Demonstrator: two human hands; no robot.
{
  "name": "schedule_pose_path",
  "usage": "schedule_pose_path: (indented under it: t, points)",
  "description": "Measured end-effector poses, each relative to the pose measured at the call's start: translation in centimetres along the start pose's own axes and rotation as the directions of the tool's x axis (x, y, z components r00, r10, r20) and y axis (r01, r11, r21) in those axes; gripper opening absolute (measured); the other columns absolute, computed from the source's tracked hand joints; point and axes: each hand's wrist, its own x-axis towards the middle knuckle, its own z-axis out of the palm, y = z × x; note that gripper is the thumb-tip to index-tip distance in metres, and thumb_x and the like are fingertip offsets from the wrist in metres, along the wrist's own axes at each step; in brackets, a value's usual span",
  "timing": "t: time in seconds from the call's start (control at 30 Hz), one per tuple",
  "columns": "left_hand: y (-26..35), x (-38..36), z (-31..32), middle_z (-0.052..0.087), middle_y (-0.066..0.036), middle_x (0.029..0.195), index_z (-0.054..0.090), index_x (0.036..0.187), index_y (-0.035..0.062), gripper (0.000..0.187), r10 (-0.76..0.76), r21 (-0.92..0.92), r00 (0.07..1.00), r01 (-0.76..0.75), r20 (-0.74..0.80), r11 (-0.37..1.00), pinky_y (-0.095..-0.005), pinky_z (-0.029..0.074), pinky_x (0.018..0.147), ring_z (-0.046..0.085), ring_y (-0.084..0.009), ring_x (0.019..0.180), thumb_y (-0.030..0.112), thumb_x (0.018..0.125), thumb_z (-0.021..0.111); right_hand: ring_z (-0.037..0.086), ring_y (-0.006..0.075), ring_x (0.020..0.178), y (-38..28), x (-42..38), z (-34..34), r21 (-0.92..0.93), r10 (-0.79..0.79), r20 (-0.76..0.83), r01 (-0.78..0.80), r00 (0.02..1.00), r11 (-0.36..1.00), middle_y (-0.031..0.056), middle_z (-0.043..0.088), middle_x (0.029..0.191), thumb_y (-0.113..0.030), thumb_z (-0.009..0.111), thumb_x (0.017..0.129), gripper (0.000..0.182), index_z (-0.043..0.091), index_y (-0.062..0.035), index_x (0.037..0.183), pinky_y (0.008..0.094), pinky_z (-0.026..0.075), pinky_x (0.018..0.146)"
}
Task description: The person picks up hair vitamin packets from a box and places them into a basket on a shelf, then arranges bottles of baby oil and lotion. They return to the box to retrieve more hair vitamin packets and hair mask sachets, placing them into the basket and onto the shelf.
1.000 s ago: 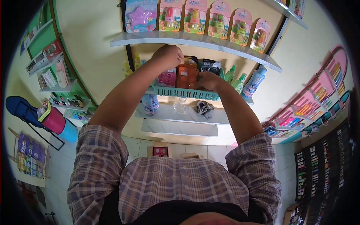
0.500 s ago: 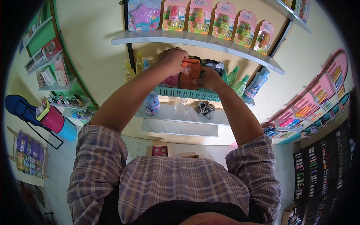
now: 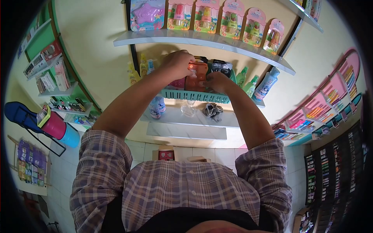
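1. In the head view, an orange packet (image 3: 198, 75) is being held inside a green slotted basket (image 3: 194, 95), its lower end being hidden by the front wall.
2. The packet's top left corner is being pinched by the left hand (image 3: 178, 64); the fingers behind it are being hidden.
3. The packet's right side is being touched by the right hand (image 3: 218, 82), the thumb being laid on its front. Whether the grip is being closed cannot be told, since the other fingertips are being hidden.
4. A pink packet (image 3: 178, 82) is being partly covered by the left wrist, and black packets (image 3: 220, 69) are being overlapped by the right hand; their labels are being left too small to read.
5. Yellow-capped bottles (image 3: 143, 66) are being partly screened by the left forearm, while green bottles (image 3: 241, 77) and a blue bottle (image 3: 267, 85) are being seen right of the basket.
6. Below, a crumpled grey item (image 3: 213, 112) of unclear kind is being supported by a shelf (image 3: 178, 117), beside a clear stand (image 3: 189, 109) whose top is being hidden.
7. Above, a purple star pack (image 3: 147, 14) is being cut off by the frame's top edge.
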Motion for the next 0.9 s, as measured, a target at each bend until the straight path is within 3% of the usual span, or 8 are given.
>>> schedule_pose_path:
  t: [0.07, 0.27, 0.4, 0.47, 0.6, 0.67, 0.8, 0.9]
  points:
    - [0.1, -0.1, -0.1, 0.069, -0.01, 0.108, 0.071, 0.109, 0.0111, 0.055, -0.003, 0.023, 0.998, 0.002, 0.063, 1.0, -0.0429, 0.052, 0.089, 0.066, -0.0307, 0.103, 0.035, 0.063, 0.09, 0.065, 0.0127, 0.072, -0.7, 0.0, -0.6, -0.362, -0.008, 0.11, 0.048, 0.994, 0.931, 0.0047, 0.068, 0.08, -0.041, 0.076, 0.087, 0.041, 0.071, -0.0017, 0.095, 0.0302, 0.052, 0.062]
    - [1.0, 0.0, -1.5, 0.072, -0.014, 0.1, 0.073, 0.107, 0.0098, 0.053, -0.037, 0.028, 0.975, 0.031, 0.22, 0.999, -0.0424, 0.053, 0.087, 0.068, -0.0312, 0.099, 0.038, 0.065, 0.087, 0.059, 0.0132, 0.072, -2.5, -1.1, -1.1, -0.545, 0.055, 0.25, 0.093, 0.967, 0.833, 0.0042, 0.067, 0.083, -0.057, 0.065, 0.09, 0.053, 0.072, -0.0039, 0.092, 0.0307, 0.048, 0.065]
    - [0.7, 0.3, -1.2, 0.072, -0.014, 0.097, 0.074, 0.104, 0.0103, 0.038, -0.043, -0.007, 0.981, 0.045, 0.188, 0.999, -0.0433, 0.053, 0.087, 0.067, -0.032, 0.098, 0.033, 0.075, 0.081, 0.061, 0.0144, 0.075, -1.4, -0.9, -0.7, -0.275, 0.072, 0.213, -0.011, 0.974, 0.961, 0.0053, 0.066, 0.082, -0.06, 0.062, 0.091, 0.057, 0.071, -0.0036, 0.093, 0.0319, 0.047, 0.065]
    - [0.1, 0.5, 0.0, 0.072, -0.014, 0.099, 0.074, 0.104, 0.0096, 0.025, 0.008, -0.009, 0.999, -0.008, 0.047, 1.0, -0.0442, 0.052, 0.088, 0.067, -0.033, 0.099, 0.026, 0.084, 0.072, 0.061, 0.0227, 0.073, -1.3, -0.7, -0.4, -0.201, 0.138, 0.135, -0.11, 0.981, 0.974, 0.0113, 0.068, 0.084, -0.061, 0.055, 0.094, 0.062, 0.075, -0.0019, 0.096, 0.0391, 0.048, 0.068]
    - [-0.4, 0.7, 0.6, 0.072, -0.014, 0.1, 0.074, 0.104, 0.0087, 0.02, 0.01, 0.005, 0.997, -0.01, 0.074, 1.0, -0.0444, 0.052, 0.089, 0.067, -0.0333, 0.099, 0.018, 0.088, 0.067, 0.061, 0.0229, 0.072, -1.8, -1.2, -0.6, -0.179, 0.124, 0.129, -0.099, 0.984, 0.979, 0.0115, 0.069, 0.085, -0.06, 0.059, 0.092, 0.06, 0.075, -0.0022, 0.099, 0.0393, 0.048, 0.067]
    - [-0.7, 0.9, 0.8, 0.072, -0.013, 0.101, 0.074, 0.104, 0.0082, 0.019, -0.006, -0.054, 0.995, 0.011, 0.105, 0.998, -0.0436, 0.052, 0.089, 0.067, -0.0326, 0.099, 0.016, 0.088, 0.067, 0.064, 0.0159, 0.08, -2.5, -1.6, -0.8, -0.252, 0.119, 0.183, -0.071, 0.976, 0.965, 0.004, 0.064, 0.091, -0.057, 0.06, 0.093, 0.052, 0.068, -0.0059, 0.096, 0.0317, 0.047, 0.066]
    - [-0.2, 1.0, -0.3, 0.072, -0.013, 0.103, 0.074, 0.103, 0.0079, 0.017, -0.03, -0.12, 0.995, 0.042, 0.1, 0.992, -0.0433, 0.052, 0.088, 0.067, -0.0318, 0.098, 0.013, 0.088, 0.066, 0.064, 0.0166, 0.08, -2.8, -2.3, -1.0, -0.233, 0.096, 0.187, -0.051, 0.978, 0.971, 0.0049, 0.067, 0.089, -0.056, 0.061, 0.093, 0.053, 0.069, -0.004, 0.101, 0.0321, 0.049, 0.068]
    - [-0.8, 0.5, -0.3, 0.071, -0.013, 0.104, 0.074, 0.101, 0.0078, 0.015, -0.028, -0.171, 0.997, 0.039, 0.065, 0.985, -0.0423, 0.052, 0.088, 0.067, -0.032, 0.097, 0.012, 0.088, 0.067, 0.065, 0.0174, 0.078, -2.0, -2.8, -1.4, -0.282, -0.004, 0.202, 0.062, 0.979, 0.957, 0.0068, 0.07, 0.088, -0.052, 0.064, 0.092, 0.053, 0.069, -0.0017, 0.107, 0.0334, 0.051, 0.072]
